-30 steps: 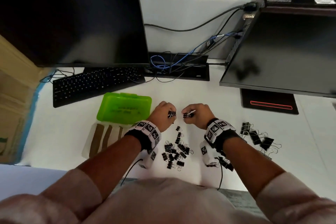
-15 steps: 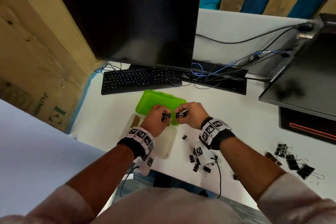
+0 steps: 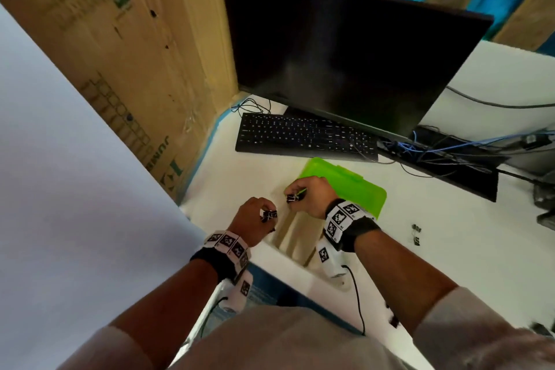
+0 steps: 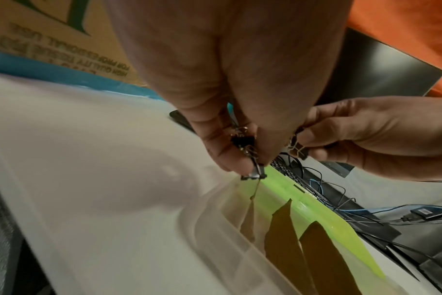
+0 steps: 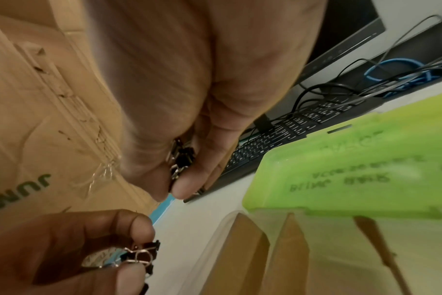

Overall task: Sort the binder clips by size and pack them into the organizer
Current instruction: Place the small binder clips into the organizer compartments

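I see the monitor (image 3: 345, 51) at twelve o'clock and the keyboard (image 3: 303, 137) below it. The organizer (image 3: 292, 237), its green lid (image 3: 360, 186) open, lies at the desk's near edge. My right hand (image 3: 309, 195) hovers over it, knuckles up, fingers curled and pinching small black clips (image 3: 292, 197). At eight o'clock from it, my left hand (image 3: 250, 224) pinches another bunch (image 3: 268, 215) between thumb and fingertips beside the organizer's left rim. Two loose clips (image 3: 416, 234) lie at three o'clock.
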Demonstrator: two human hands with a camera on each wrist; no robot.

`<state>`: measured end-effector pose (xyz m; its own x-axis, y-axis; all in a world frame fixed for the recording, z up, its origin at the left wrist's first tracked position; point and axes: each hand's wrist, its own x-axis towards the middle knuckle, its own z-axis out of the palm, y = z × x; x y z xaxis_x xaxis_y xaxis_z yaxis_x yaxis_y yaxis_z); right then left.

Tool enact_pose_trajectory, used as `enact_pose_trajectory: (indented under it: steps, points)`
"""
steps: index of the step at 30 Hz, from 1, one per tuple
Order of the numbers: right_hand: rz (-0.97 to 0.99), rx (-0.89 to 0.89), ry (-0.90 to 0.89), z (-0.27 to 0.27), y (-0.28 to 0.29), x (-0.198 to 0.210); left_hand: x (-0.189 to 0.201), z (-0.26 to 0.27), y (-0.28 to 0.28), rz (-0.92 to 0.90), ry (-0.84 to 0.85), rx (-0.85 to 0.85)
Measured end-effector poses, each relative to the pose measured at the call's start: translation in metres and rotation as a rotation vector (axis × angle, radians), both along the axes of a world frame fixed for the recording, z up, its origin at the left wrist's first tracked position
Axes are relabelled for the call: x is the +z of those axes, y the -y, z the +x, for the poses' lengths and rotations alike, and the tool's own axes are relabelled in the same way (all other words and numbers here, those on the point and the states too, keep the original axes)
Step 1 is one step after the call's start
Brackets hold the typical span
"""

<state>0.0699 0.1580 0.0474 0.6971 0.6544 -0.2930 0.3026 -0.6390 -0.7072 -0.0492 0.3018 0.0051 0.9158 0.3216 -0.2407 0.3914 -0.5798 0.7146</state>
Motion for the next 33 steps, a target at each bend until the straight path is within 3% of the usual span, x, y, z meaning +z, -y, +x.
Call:
enact_pose_trajectory:
  steps: [7, 22, 33]
  points:
    - [-0.155, 0.071, -0.024, 0.009, -0.036, -0.013, -0.017, -0.004, -0.001, -0.149, -0.02, -0.069]
    - [-0.304, 0.101, -0.08, 0.009, -0.043, -0.02, -0.026, 0.0, -0.005, -0.158, -0.009, -0.104]
    - [-0.458, 0.088, 0.051, 0.003, -0.054, -0.024, -0.026, -0.002, 0.003, -0.194, 0.009, -0.045]
